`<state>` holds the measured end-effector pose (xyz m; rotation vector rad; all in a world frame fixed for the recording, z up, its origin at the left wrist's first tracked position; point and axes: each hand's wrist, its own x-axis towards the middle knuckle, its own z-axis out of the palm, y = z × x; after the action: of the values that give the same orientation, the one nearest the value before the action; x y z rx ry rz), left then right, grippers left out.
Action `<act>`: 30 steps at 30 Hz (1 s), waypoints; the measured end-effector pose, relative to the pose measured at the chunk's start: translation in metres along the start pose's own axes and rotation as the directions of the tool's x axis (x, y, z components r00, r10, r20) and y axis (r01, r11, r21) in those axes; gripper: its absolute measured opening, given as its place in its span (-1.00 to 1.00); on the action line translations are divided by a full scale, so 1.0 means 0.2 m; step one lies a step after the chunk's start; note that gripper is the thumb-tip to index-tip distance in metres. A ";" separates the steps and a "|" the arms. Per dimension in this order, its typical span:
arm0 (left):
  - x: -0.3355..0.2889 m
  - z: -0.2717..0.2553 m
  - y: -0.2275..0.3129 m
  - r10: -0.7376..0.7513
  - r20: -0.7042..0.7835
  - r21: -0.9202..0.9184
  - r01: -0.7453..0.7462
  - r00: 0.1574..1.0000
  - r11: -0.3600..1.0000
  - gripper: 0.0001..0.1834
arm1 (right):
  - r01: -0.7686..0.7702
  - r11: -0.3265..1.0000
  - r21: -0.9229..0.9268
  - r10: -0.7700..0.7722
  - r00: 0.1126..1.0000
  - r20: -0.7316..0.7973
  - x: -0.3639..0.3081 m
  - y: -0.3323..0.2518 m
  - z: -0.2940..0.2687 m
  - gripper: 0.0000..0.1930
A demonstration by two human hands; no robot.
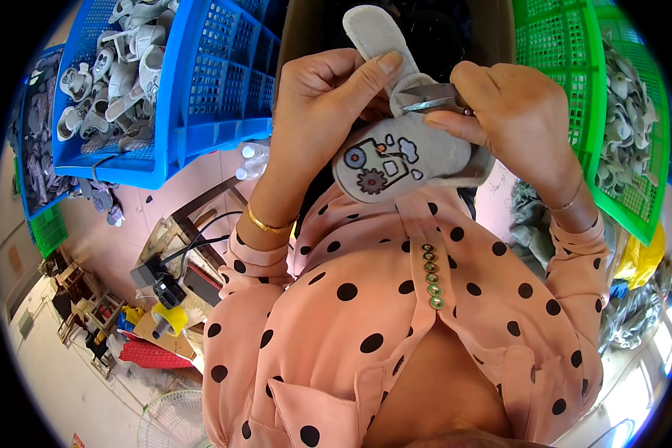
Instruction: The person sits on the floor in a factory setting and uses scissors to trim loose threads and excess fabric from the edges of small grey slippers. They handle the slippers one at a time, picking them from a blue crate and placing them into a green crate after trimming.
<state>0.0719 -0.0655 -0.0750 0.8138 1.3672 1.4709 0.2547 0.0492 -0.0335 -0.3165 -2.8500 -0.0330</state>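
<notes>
My left hand [315,101] is closed on a light grey fabric slipper [444,142], thumb pressed on its long, round-ended pale flap [375,31]. A tractor-like vehicle with smoke clouds is embroidered on the slipper's front, which hangs toward my chest. In my right hand [517,104] is a pair of small metal thread snips [428,97], fingers wrapped round them. Their blades lie against the slipper's edge, between its flap and the embroidered part. Whether a thread is between the blades is too small to tell.
To the left, a blue plastic crate [175,97] holds many grey slippers [119,82]. At the right, a green crate [556,45] stands beside more grey fabric pieces [629,112]. A dark open box [295,37] is beyond my hands. A fan [173,420] shows at lower left.
</notes>
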 end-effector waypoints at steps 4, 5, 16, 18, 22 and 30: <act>-0.02 0.01 0.03 0.001 -0.008 -0.001 -0.001 1.000 1.000 -0.70 | 0.051 0.997 -0.063 -0.058 0.992 -0.109 0.03 0.00 0.01 -0.55; -0.02 0.01 0.03 0.006 -0.009 0.004 -0.006 1.000 1.000 -0.70 | 0.053 0.996 -0.065 -0.059 0.993 -0.106 0.03 0.00 0.01 -0.56; -0.03 0.04 0.05 0.029 -0.035 0.037 -0.027 0.999 0.999 -0.68 | 0.043 0.990 -0.136 -0.047 0.999 -0.025 0.04 -0.03 -0.08 -0.63; -0.03 0.04 0.06 0.022 -0.031 0.056 -0.020 0.999 0.998 -0.68 | 0.032 0.985 -0.167 -0.035 0.999 -0.013 0.04 -0.05 -0.10 -0.62; -0.03 0.05 0.06 0.034 -0.029 0.030 -0.033 0.999 0.999 -0.67 | -0.009 0.982 -0.187 0.008 1.000 -0.003 0.04 -0.08 -0.12 -0.62; -0.01 0.03 0.02 0.000 0.031 0.013 0.000 1.000 1.000 -0.67 | -0.278 0.899 0.339 0.225 0.956 0.188 0.03 0.04 -0.06 -0.62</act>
<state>0.0769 -0.0661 -0.0701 0.8416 1.3546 1.4454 0.2544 0.0586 -0.0198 -0.6250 -2.8492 0.5836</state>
